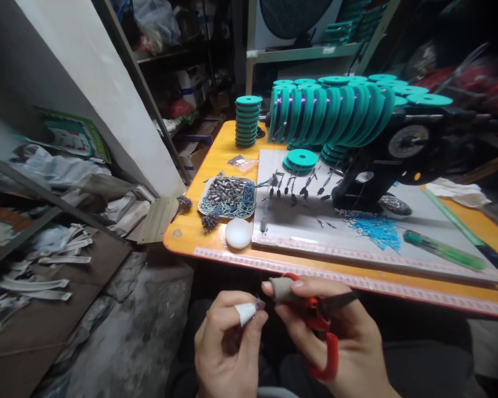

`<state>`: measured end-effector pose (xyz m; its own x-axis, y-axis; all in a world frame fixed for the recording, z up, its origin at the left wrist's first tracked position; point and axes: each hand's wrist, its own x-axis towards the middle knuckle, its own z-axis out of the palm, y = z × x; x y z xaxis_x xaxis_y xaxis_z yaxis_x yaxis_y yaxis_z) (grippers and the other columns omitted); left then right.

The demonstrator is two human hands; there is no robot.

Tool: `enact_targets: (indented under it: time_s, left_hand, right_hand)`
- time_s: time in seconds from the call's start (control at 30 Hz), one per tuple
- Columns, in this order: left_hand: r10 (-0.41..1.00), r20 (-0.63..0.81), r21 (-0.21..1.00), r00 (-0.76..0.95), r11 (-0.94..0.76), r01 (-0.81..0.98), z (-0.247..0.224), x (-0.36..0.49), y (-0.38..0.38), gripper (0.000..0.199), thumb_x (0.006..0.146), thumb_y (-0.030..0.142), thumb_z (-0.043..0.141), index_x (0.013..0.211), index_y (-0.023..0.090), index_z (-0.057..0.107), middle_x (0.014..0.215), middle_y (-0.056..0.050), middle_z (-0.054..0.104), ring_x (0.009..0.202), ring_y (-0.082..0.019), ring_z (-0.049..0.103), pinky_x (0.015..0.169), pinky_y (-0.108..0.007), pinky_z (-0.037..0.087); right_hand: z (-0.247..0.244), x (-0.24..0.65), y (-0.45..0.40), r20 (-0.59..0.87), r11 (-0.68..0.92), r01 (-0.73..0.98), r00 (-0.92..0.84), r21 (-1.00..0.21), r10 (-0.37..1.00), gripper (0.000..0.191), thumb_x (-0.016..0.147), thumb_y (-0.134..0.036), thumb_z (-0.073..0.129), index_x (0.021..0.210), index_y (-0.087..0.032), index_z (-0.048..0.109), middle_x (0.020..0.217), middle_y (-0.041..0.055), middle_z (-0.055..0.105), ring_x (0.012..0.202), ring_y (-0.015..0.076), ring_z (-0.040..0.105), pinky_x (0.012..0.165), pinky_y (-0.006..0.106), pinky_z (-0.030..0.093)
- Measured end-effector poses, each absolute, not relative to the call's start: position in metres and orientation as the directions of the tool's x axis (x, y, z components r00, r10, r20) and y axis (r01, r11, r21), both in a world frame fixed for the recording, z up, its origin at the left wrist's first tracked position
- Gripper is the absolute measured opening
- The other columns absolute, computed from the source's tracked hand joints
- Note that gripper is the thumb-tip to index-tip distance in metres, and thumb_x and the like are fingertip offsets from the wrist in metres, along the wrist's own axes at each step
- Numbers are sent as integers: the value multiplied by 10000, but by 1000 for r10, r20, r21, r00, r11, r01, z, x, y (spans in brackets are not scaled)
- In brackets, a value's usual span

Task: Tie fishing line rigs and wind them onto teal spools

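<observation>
My left hand (232,337) is closed in a pinch in front of the table edge, with white tape (245,314) round a finger. A tiny bluish piece shows at its fingertips, too small to name. Close on its right, my right hand (336,326) holds a pair of scissors (331,354) with red handles, lying across the palm and fingers. A grey wrap (281,288) covers one of this hand's fingertips. What lies between the right fingertips is hard to make out. The two hands are slightly apart.
On the yellow table (182,229) stand a tray (228,196) of small metal parts, a white round lid (238,233) and a stack of teal spools (248,121). Behind the grey board (290,221) rises a black machine (410,141). Blue pieces (373,229) and a green tube (444,251) lie rightward.
</observation>
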<state>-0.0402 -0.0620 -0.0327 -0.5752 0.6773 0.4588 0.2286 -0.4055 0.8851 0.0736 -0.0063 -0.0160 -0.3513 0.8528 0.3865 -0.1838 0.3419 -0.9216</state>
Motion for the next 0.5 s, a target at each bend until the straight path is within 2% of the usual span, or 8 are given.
enact_targets:
  time_s: [0.07,0.13,0.23,0.33,0.4,0.5]
  left_hand:
    - [699,445,892,-560,-404,204,-34,-44,-63,166,801,54,632,809,216,596,820,21,655,771,-104,624,686,-179,482]
    - [731,343,927,-589,-363,89,-33,-44,-65,127,812,103,645,784,213,589,805,20,635,741,-97,608,653,-171,474]
    - [791,119,954,-600,-258,-150,-30,-42,-65,106,831,181,650,767,207,569,772,31,591,576,-47,516,509,-131,407]
    - [840,3,941,-543,-185,-282,-28,-42,-64,89,860,217,618,795,209,557,765,36,568,469,-13,398,404,-105,312]
    - [839,61,952,-541,-213,-222,-27,-44,-61,59,866,189,601,830,220,566,777,31,576,486,-23,430,420,-107,350]
    - [779,341,935,-526,-339,104,-30,-51,-58,150,825,88,608,879,227,602,795,6,602,648,-87,572,536,-141,463]
  right_hand:
    - [-17,71,-1,424,405,-142,-440,-903,791,476,799,-18,638,1152,-331,574,1031,5,690,885,127,683,769,213,571]
    - [-19,69,3,414,422,-98,-484,-901,771,484,801,-23,638,1175,-320,561,1033,14,672,893,132,672,785,228,559]
    - [-22,67,6,389,397,-85,-468,-914,794,463,805,-44,645,1164,-316,540,1006,13,635,864,136,663,770,246,550]
    - [-22,65,6,337,331,-95,-451,-939,826,438,820,-62,634,1157,-312,508,965,16,627,834,144,657,732,263,549]
    - [-20,64,6,288,273,-99,-446,-957,847,419,827,-75,635,1145,-308,492,936,14,634,831,149,657,728,268,549]
    - [-17,63,5,245,204,-141,-439,-969,864,404,821,-91,659,1115,-305,483,903,-3,640,813,139,664,741,260,551]
